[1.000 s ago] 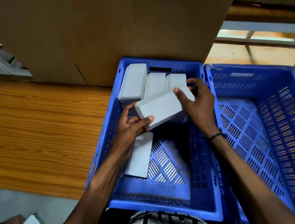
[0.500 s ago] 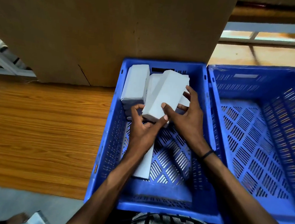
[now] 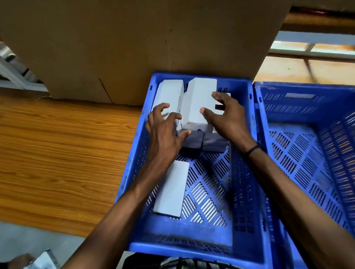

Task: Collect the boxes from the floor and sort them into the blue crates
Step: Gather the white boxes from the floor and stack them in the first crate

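The left blue crate (image 3: 183,253) holds a row of white boxes against its far wall. The leftmost of them (image 3: 169,94) stands by the left wall. One white box (image 3: 198,103) lies on top of the row. My left hand (image 3: 163,133) hovers at that box's near left corner with spread, loosely curled fingers, the thumb touching the boxes below. My right hand (image 3: 227,119) lies over its right side, thumb on the top face, fingers spread. Another white box (image 3: 170,189) lies flat on the crate floor under my left forearm.
A second blue crate (image 3: 342,148) stands to the right, touching the first, with nothing in it. A large cardboard carton (image 3: 138,34) rises behind the left crate. Both crates sit on a wooden surface (image 3: 41,154). One more box (image 3: 43,261) lies on the floor at bottom left.
The white box held in both hands went from tilted above the crate to lying on top of the back row. Both hands have loosened their grip on it and spread their fingers.
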The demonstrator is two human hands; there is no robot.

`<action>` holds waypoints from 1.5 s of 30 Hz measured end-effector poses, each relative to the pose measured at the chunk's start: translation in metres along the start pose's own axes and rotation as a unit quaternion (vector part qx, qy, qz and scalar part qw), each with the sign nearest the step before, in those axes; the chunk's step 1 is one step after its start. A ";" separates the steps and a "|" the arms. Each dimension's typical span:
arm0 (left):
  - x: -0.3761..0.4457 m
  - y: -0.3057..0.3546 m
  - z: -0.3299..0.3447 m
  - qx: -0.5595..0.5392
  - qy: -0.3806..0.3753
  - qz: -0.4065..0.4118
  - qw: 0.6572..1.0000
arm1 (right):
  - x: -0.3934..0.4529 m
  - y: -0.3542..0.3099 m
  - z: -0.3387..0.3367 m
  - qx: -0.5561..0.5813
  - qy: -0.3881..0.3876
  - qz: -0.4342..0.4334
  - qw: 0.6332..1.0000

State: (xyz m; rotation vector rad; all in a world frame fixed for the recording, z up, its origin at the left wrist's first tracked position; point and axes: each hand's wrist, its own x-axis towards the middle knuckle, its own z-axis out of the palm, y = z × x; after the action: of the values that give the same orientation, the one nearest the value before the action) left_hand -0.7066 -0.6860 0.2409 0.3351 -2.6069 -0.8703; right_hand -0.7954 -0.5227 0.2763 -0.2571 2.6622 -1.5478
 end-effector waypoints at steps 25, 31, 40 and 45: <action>0.026 -0.017 0.007 0.081 -0.044 0.050 0.994 | 0.019 0.011 0.027 -0.062 -0.062 0.015 0.996; 0.021 -0.017 0.006 0.080 -0.041 0.073 0.993 | 0.013 0.013 0.023 -0.064 -0.042 0.009 0.997; -0.041 -0.022 -0.025 -0.041 -0.030 0.034 0.998 | -0.057 0.015 0.011 -0.017 -0.001 -0.014 1.000; -0.067 -0.049 -0.011 0.043 -0.296 -0.137 0.944 | -0.067 0.044 0.036 -0.214 -0.246 0.045 0.944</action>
State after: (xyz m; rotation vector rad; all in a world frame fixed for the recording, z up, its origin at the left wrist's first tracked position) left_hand -0.6365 -0.7074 0.2007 0.5403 -3.2149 -1.0836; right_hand -0.7301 -0.5214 0.2180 -0.4602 2.5111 -0.7306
